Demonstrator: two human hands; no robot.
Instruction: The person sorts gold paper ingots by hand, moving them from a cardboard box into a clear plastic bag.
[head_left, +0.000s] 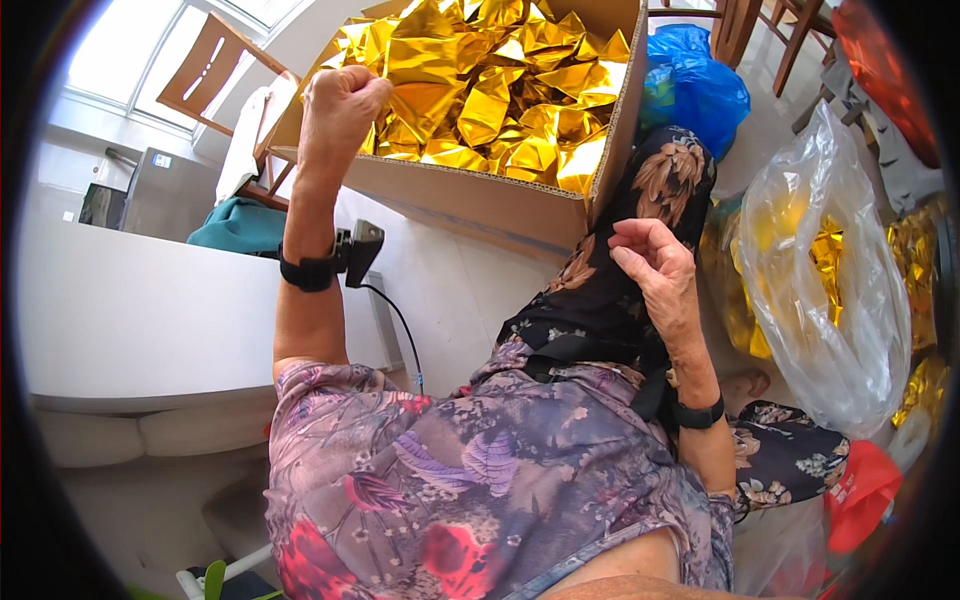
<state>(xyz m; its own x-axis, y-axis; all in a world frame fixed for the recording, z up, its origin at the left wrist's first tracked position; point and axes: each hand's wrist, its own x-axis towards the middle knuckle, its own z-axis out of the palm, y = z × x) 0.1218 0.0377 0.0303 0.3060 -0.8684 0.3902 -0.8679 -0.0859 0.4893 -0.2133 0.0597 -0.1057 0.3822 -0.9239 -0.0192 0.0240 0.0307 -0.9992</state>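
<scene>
My left hand (343, 105) is closed at the left edge of an upright, folded gold foil piece (422, 64), with the fingertips mostly hidden. It is over the left side of an open cardboard box (465, 196) heaped with crumpled and folded shiny gold foil pieces (487, 112). My right hand (652, 266) is in front of the box's near right corner, above a leg in dark floral trousers. Its fingers are curled, with a gap between thumb and fingertips and nothing seen between them. A black strap with a small device (364, 251) is on my left forearm.
A clear plastic bag (832, 300) with gold foil in and around it lies to the right. A blue plastic bag (697, 90) is beside the box. A white table (150, 315), a wooden chair (206, 64) and a teal cloth (240, 229) are at the left; a red bag (859, 495) is lower right.
</scene>
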